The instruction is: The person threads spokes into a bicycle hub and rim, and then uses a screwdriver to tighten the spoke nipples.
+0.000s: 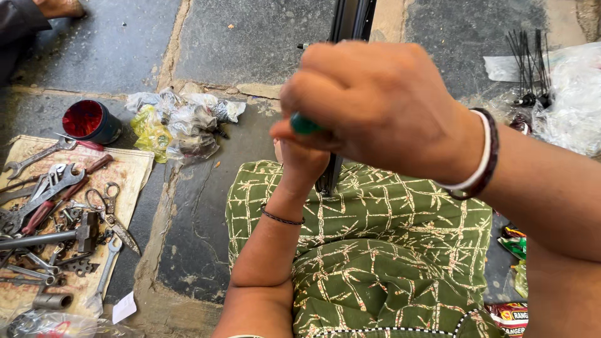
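Two hands are up close in front of you. Your right hand point(375, 106) is closed tight around a green handle point(305, 124). Your left hand point(300, 159) is right under it, mostly hidden, so you cannot tell if it grips the black rim point(352, 19). That rim runs from your lap up and away, over the floor point(250, 37).

You sit on big grey stone slabs with sandy cracks between them. Your green patterned cloth point(388, 250) covers your lap.

To your left, a worn mat point(128, 172) lies on the stone with wrenches point(37, 156), scissors point(109, 209) and a hammer point(56, 236) on it. Just beyond the mat stands a red tin point(87, 120), with crumpled bags point(175, 122) beside it. Far right, thin black spokes point(529, 66) lie near clear plastic point(573, 106).
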